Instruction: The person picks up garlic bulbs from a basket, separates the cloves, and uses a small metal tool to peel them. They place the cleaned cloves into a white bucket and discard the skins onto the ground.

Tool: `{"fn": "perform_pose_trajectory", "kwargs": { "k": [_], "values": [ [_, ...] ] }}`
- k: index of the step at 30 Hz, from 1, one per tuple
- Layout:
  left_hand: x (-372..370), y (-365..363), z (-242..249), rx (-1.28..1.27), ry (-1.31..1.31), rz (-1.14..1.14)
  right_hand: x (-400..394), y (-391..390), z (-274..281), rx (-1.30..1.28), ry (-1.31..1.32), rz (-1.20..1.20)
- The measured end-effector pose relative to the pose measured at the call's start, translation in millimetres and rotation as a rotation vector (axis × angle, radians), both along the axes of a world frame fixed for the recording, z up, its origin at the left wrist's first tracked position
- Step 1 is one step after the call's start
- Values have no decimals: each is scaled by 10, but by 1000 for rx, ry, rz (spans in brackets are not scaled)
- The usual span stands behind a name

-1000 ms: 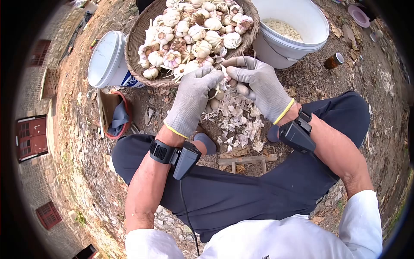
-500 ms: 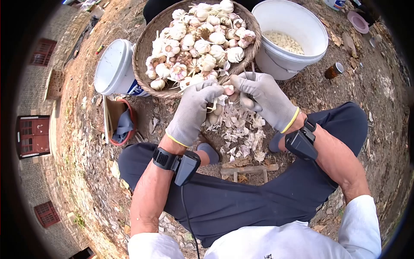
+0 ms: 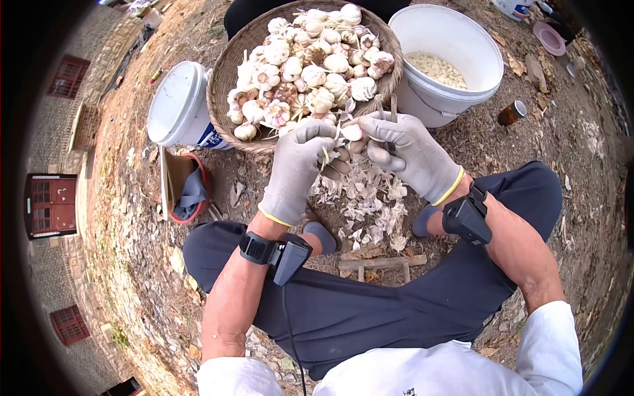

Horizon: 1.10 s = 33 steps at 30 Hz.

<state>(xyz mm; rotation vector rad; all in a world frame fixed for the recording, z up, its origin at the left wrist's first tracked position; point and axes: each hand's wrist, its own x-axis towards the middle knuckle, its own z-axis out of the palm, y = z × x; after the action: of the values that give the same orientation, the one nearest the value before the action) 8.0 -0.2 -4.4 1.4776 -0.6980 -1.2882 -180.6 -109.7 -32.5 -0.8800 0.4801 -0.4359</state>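
Observation:
My left hand (image 3: 300,165), in a grey glove, is closed on a piece of garlic with pale stalk bits. Facing it, my right hand (image 3: 413,155), also gloved, has its fingers bent round a thin dark tool (image 3: 393,109) that points up. A pinkish-white garlic clove (image 3: 352,132) shows between the two hands, at the right fingertips. Just beyond them is a round wicker basket (image 3: 221,99) heaped with garlic bulbs (image 3: 320,99). Loose garlic skins (image 3: 373,208) lie on the ground below the hands.
A white bucket (image 3: 485,46) with peeled cloves stands at the back right, and another lidded bucket (image 3: 175,105) at the left. A red tub (image 3: 206,191) holds dark cloth. A brown can (image 3: 512,113) is at the right. A small wooden stool (image 3: 383,263) lies between my legs.
The clove between my hands now shows more of its pale surface. My right hand has turned slightly, and the tool's tip stands more upright. The whole view has shifted slightly.

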Motion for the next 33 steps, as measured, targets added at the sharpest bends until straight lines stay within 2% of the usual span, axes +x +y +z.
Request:
{"fn": "perform_pose_trajectory", "kwargs": {
  "k": [5,8,13,16,18,19,21,33],
  "values": [
    [-10,-36,-5,-40,-150,-18,-5,23,73,-15,31,-30],
    [-52,-47,-63,-171,-307,-21,-17,45,45,-1,81,-65],
    [-75,-29,9,-101,-379,-81,-8,61,-24,54,124,-149],
    [-12,-26,-37,-96,-336,-81,-6,52,-5,36,155,-151],
    [8,-30,-41,-62,-81,-26,11,64,9,27,151,-144],
    [16,-31,-77,-62,-82,-26,16,75,13,19,150,-136],
    [38,-33,-166,-98,93,-3,12,96,13,18,140,-137],
    [135,-36,-191,-84,184,-3,7,18,59,-27,173,-94]
  ]
}}
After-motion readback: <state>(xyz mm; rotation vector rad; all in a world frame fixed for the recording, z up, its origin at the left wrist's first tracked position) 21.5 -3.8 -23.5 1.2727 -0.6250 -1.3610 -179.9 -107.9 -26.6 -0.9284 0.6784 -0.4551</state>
